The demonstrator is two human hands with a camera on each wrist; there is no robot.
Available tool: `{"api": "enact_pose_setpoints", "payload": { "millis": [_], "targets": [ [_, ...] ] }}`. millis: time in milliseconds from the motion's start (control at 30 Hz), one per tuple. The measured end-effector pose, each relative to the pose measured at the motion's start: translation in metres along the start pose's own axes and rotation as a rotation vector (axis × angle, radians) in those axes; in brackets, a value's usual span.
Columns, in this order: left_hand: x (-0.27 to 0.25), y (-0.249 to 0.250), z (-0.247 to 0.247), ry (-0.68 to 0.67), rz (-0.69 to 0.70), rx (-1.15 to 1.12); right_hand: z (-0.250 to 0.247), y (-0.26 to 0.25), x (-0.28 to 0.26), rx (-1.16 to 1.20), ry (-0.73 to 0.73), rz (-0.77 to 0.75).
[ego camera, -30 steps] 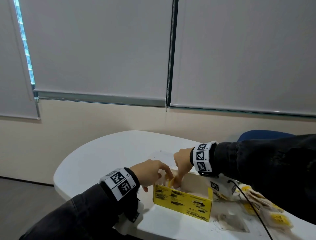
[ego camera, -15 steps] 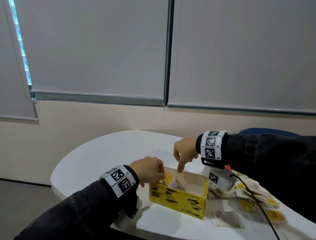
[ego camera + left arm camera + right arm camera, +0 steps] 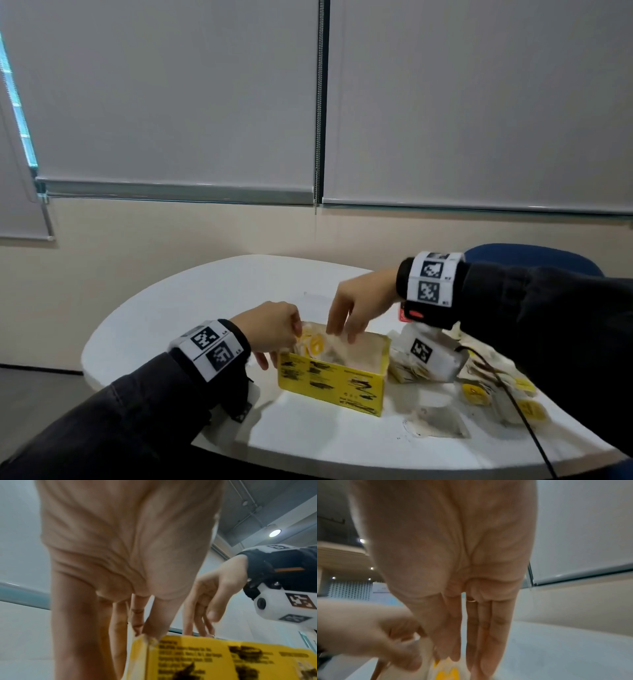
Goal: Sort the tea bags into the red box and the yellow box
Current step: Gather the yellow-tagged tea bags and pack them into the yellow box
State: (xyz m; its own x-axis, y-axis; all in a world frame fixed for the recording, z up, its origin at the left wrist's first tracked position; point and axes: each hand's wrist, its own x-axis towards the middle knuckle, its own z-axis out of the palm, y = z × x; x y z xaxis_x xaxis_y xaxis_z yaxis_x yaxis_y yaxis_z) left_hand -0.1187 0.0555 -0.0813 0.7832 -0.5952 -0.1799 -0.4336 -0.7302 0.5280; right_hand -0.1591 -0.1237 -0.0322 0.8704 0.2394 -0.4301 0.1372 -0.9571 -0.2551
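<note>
In the head view the person's left hand (image 3: 270,330) sits left of centre in the lower half of the frame, at the left end of the open yellow box (image 3: 334,380). Its fingers are curled over the box's left rim and appear to pinch the tea bags (image 3: 313,344) standing inside at that end; the left wrist view shows the fingertips at the box's torn corner (image 3: 145,639), though the exact grip is blurred. The box stands upright on the white table (image 3: 205,301), just below the middle of the frame, its printed yellow wall facing the camera.

Right of the left hand, the right hand (image 3: 356,306) hangs above the box's opening with its fingers straight and pointing down, holding nothing; in the right wrist view those fingers (image 3: 488,628) reach down towards a yellow-marked tea bag (image 3: 447,673).

Further right, a small patch of the red box (image 3: 402,313) shows under the right wrist, mostly hidden. At the lower right of the head view loose tea bags (image 3: 496,394) with yellow tags lie spread on the table, and a black cable (image 3: 527,431) runs across them.
</note>
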Motion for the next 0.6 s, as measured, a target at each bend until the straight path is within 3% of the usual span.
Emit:
{"api": "enact_pose_setpoints", "payload": {
  "millis": [167, 400, 533, 600],
  "targets": [
    [0.002, -0.018, -0.013, 0.035, -0.065, -0.007, -0.027, 0.031, -0.043, 0.029, 0.094, 0.094],
    [0.012, -0.036, -0.025, 0.1, -0.135, -0.022, 0.021, 0.077, -0.056, -0.246, -0.005, 0.379],
    [0.015, -0.042, -0.027, 0.11, -0.139, -0.009, 0.051, 0.076, -0.055, -0.339, -0.011, 0.36],
    [0.018, -0.044, -0.029, 0.139, -0.107, 0.117, 0.055, 0.076, -0.054, -0.371, 0.018, 0.339]
  ]
}}
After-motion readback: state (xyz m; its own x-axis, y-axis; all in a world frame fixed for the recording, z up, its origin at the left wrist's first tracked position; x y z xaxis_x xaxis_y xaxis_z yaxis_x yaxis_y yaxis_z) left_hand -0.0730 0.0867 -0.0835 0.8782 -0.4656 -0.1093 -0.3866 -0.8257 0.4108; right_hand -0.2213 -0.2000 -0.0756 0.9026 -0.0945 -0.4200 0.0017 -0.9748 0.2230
